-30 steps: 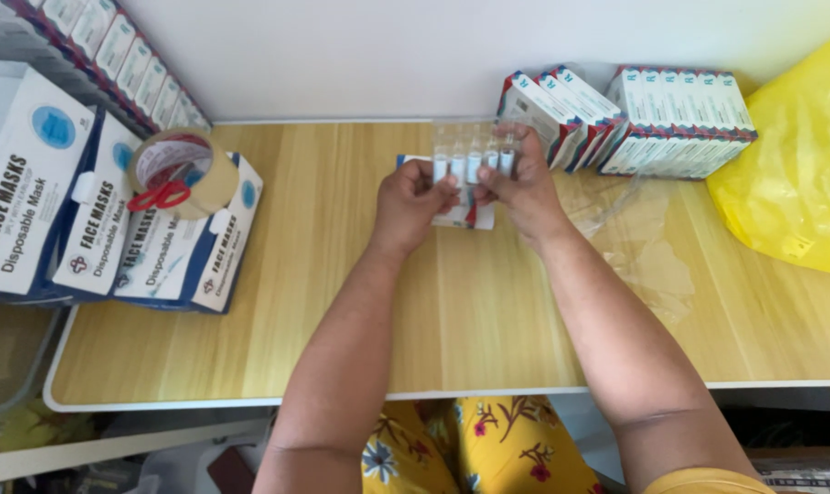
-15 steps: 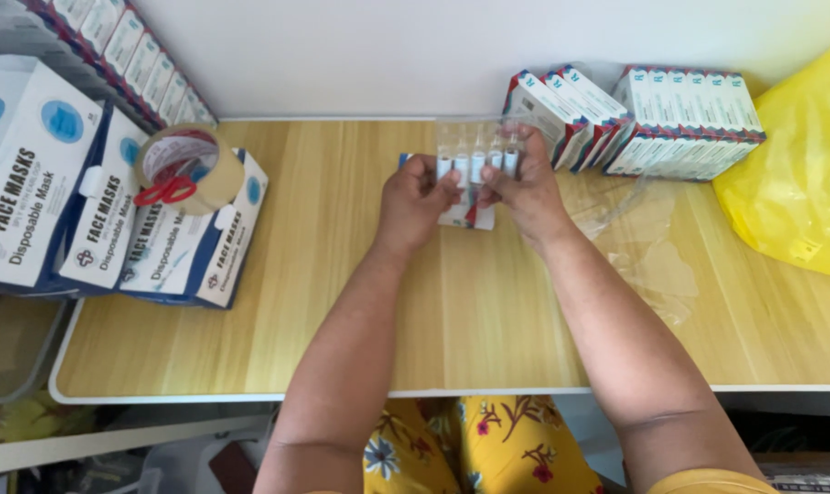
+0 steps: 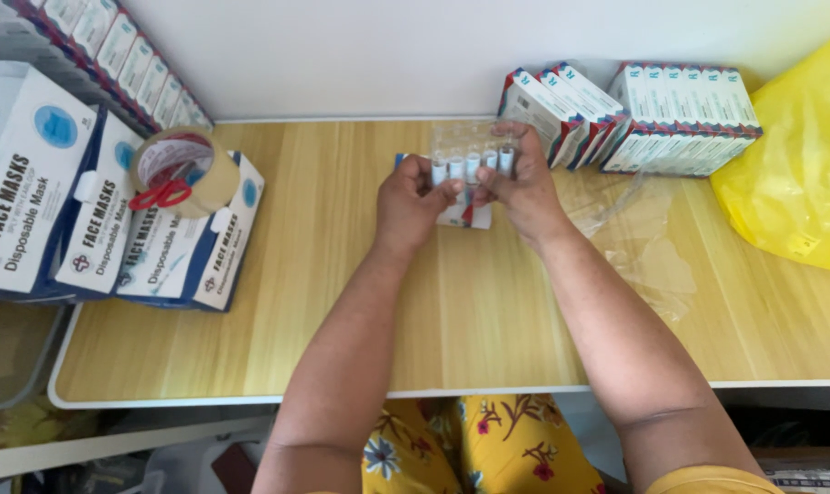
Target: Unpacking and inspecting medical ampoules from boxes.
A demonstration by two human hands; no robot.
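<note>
- Your table (image 3: pixel 250 366) fills the middle of the frame, its bare wooden centre serving as the working spot, with stock pushed out to the edges.
- The yellow bag (image 3: pixel 799 174) sits at the right edge, slumped against the wall and well apart from your hands.
- The mask boxes (image 3: pixel 76 210) lean in a row at the left, overlapping like tiles so each face shows; the tape roll (image 3: pixel 172 169) rests on top of them with red scissors (image 3: pixel 161 195) lying across its hole, likely parked there to stay within reach.
- The small cartons (image 3: pixel 635 114) stand packed side by side at upper right against the wall; some on the left of the row tilt over.
- Loose clear film (image 3: pixel 635 238) lies crumpled on the table right of centre, just beside your right forearm.
- Your left hand (image 3: pixel 410 206) and right hand (image 3: pixel 520 192) meet at upper centre, both pinching the vial tray (image 3: pixel 470 155) from opposite sides, fingers curled and pressed together on its lower edge. Gripping both ends seems to keep it level so the vials stay seated.
- The tray is clear plastic with a row of small vials, held just above a small white carton (image 3: pixel 461 218) lying on the table beneath your thumbs.
</note>
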